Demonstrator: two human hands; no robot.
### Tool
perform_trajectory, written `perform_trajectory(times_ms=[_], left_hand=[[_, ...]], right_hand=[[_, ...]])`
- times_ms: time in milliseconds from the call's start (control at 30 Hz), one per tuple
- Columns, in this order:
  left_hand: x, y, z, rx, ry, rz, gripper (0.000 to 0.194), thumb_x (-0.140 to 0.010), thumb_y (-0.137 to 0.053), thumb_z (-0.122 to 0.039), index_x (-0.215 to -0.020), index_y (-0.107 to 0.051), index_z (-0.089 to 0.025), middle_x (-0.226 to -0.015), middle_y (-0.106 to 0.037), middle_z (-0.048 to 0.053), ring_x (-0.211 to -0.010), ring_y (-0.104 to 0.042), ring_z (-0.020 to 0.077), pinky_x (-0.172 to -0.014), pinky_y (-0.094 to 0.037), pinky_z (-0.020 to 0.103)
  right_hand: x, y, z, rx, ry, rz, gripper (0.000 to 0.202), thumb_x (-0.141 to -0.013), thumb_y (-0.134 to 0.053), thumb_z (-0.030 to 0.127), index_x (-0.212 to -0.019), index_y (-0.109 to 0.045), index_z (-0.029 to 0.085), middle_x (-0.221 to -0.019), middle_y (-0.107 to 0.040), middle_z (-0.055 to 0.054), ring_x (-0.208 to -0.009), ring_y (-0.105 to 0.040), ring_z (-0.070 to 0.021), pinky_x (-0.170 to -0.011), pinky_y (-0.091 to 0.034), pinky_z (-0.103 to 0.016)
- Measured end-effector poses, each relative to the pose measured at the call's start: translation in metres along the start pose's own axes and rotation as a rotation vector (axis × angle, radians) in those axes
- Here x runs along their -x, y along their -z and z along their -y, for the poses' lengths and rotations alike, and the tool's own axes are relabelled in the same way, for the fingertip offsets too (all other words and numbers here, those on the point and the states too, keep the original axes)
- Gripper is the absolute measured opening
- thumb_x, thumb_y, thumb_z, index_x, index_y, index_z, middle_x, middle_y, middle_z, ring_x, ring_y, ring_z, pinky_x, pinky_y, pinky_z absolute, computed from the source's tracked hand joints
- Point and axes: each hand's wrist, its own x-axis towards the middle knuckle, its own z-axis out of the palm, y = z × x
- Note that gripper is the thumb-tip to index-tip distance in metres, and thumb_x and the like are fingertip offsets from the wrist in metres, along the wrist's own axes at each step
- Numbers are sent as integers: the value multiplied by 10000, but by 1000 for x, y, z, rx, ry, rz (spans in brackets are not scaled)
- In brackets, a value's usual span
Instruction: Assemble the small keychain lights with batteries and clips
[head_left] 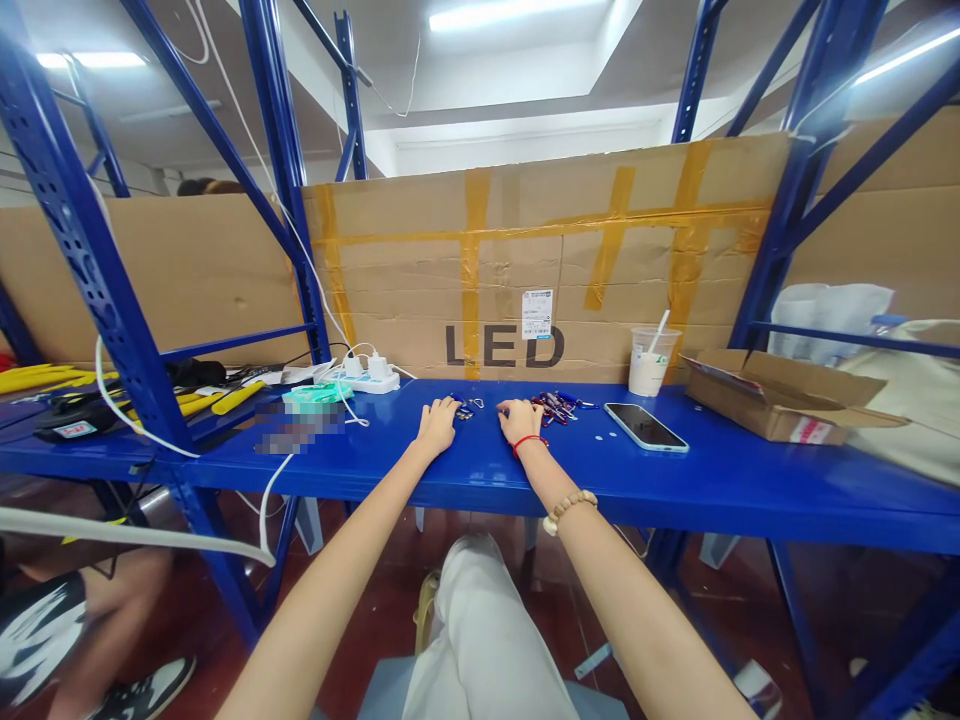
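Observation:
My left hand (437, 425) rests on the blue tabletop (480, 460), its fingers beside a few small metal and blue pieces (466, 409). To the right, my right hand (519, 420) lies at the left edge of a pile of small red and blue metallic pieces (556, 407). A red string and a beaded bracelet are on that arm. The fingertips of both hands are small in view, and whether they pinch any piece cannot be made out. A single silver clip-like piece (478, 403) lies between the hands.
A phone (646, 427), a cup with a straw (649, 365) and an open cardboard box (780, 395) stand right. At left are a power strip (371, 375), cables and yellow tools (238, 397). Cardboard (420, 290) backs the table; blue posts flank it. Another person's legs show lower left.

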Motion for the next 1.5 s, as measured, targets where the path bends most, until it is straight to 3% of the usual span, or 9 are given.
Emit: perform_trajectory(times_ms=[100,233,400,667,833,1000,1067,1300,1500], left_hand=[[-11,0,-3,-76,-5,39,578,-691,-403,68,-1195,-525,-189,-1371,-437,90,-1245,-360,262,-1007,-265,459],[-19,-1,-2,-158,39,55,477,-717,-423,27,-1112,-598,-177,-1267,-542,102,-1167,-430,277,-979,-272,456],[-15,1,-1,-237,130,5,372,-762,-391,-19,-956,-678,-154,-1025,-660,125,-1036,-506,276,-933,-286,433],[-7,4,-4,-234,221,-108,246,-771,-488,-238,-823,-708,-141,-891,-682,148,-965,-527,311,-891,-311,457],[-8,2,1,-152,183,-159,171,-777,-522,-207,-825,-676,-155,-811,-665,116,-917,-547,289,-871,-359,441],[-7,3,2,-1,35,-237,355,-851,-409,-137,-1179,-532,-197,-1003,-576,83,-919,-567,190,-830,-433,309],[-6,4,0,53,-28,-268,369,-885,-348,-147,-1224,-484,-202,-1054,-532,82,-930,-567,163,-819,-446,269],[0,5,-7,137,-179,-281,217,-859,-431,-186,-1063,-504,-172,-944,-589,70,-885,-566,188,-829,-459,320],[0,3,-7,105,-202,-239,167,-820,-421,-129,-936,-523,-191,-920,-616,61,-875,-555,202,-828,-446,346]], right_hand=[[0,1,1,-14,-3,-4,231,-843,-496,171,-968,-682,226,-1025,-683,-42,-1022,-533,-215,-861,-272,-363],[0,3,1,-35,1,-10,223,-858,-486,207,-968,-678,230,-1029,-683,-28,-1023,-535,-205,-851,-282,-350],[-1,3,1,-70,6,3,210,-847,-500,215,-946,-684,224,-1014,-688,-34,-1017,-546,-207,-837,-301,-344],[-2,1,0,-138,14,6,179,-814,-538,222,-898,-696,218,-998,-695,-31,-1006,-570,-209,-848,-344,-345],[-2,-1,-1,-207,22,-5,143,-784,-577,226,-861,-698,217,-956,-706,-21,-970,-602,-198,-828,-399,-323],[-2,-2,-3,-316,42,-26,140,-760,-614,241,-872,-692,211,-921,-712,-24,-904,-636,-166,-790,-456,-266],[-3,-2,-3,-363,45,-40,154,-752,-628,244,-887,-689,205,-930,-709,-30,-868,-645,-151,-779,-469,-245],[-2,-1,-2,-498,53,-80,132,-727,-658,310,-786,-703,202,-837,-718,-37,-767,-653,-168,-681,-487,-249],[-3,-3,2,-649,93,-116,165,-706,-664,362,-735,-713,207,-800,-719,-37,-762,-650,-180,-691,-491,-264]])
